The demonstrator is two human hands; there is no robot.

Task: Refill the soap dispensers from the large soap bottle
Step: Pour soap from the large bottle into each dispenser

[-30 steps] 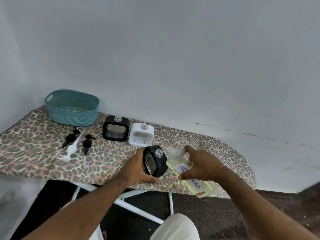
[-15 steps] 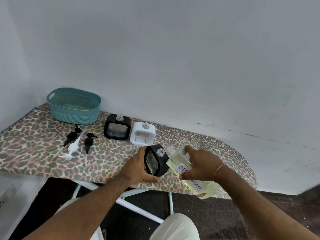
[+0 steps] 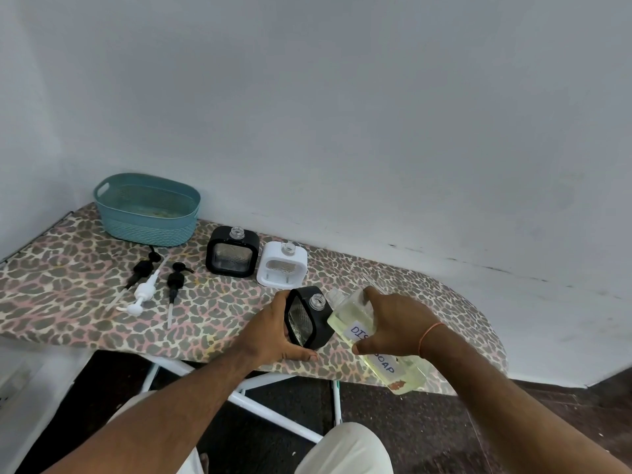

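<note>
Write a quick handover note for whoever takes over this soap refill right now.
Left hand grips the tilted black dispenser at the board's near edge. Right hand holds the large soap bottle, tipped, mouth beside the dispenser's open neck; no flow is visible.
Done: all three pumps are off, lying to the left.
Left: fill this one, the other black dispenser and the white dispenser, refit pumps.

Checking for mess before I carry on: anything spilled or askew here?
No spill shows. The black dispenser is tipped in the left hand, off upright, beside the tilted soap bottle held by the right hand. Three pumps lie loose on the board.
</note>
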